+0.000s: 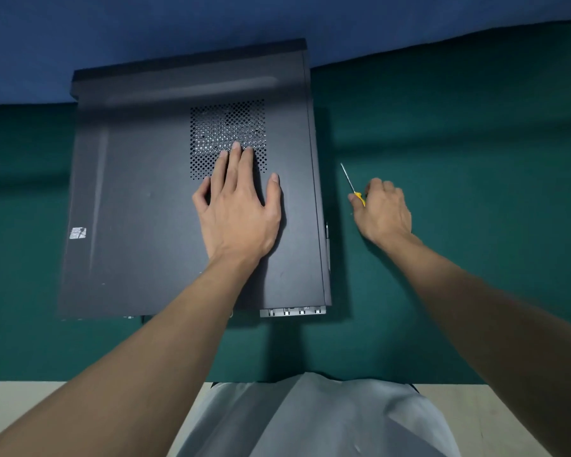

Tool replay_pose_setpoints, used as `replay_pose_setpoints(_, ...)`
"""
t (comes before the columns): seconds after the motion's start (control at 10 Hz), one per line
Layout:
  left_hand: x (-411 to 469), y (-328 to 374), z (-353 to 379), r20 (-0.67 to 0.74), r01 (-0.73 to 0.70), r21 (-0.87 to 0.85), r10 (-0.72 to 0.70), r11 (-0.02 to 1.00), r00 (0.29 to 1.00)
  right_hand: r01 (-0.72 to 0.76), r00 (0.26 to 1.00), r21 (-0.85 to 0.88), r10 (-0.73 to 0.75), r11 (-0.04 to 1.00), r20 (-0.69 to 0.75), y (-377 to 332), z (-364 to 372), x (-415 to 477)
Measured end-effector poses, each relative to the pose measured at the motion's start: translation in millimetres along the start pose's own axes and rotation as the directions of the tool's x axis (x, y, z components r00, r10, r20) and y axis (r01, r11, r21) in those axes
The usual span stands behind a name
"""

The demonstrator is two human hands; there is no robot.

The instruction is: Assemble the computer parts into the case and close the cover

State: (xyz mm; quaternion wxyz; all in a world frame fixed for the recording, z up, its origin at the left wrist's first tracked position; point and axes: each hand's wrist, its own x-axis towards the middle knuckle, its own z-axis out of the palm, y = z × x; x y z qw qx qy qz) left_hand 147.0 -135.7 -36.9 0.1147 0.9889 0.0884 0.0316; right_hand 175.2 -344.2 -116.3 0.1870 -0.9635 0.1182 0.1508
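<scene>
Black computer case (pixel 192 70) is lying sideways on a green desk (pixel 459 143), its cover (pixel 129 166) sitting closed, so probably only screwing down is remaining. Left grip (pixel 238 206) is pressing flat, fingers straight, on the cover. Right of the case, right grip (pixel 381 212) is curling around a yellow screwdriver (pixel 359 196).

No writing, brand, number or sign can be read. The only label is a small pale sticker (pixel 78 233) on the dark case cover (pixel 139 199). It sits close to the cover's left edge, well to the lower left of the perforated vent grille (pixel 228 127). Its print is too blurred and too small to make out.
</scene>
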Motion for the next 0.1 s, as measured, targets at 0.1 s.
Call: replay_pose_setpoints(0.1, 0.1, -1.0, -0.5, 0.012, 0.016, -0.004, -0.016, 1.000, 1.000, -0.007, 0.994, 0.334, 0.043, 0.943, -0.102, -5.0, -29.8, -5.3)
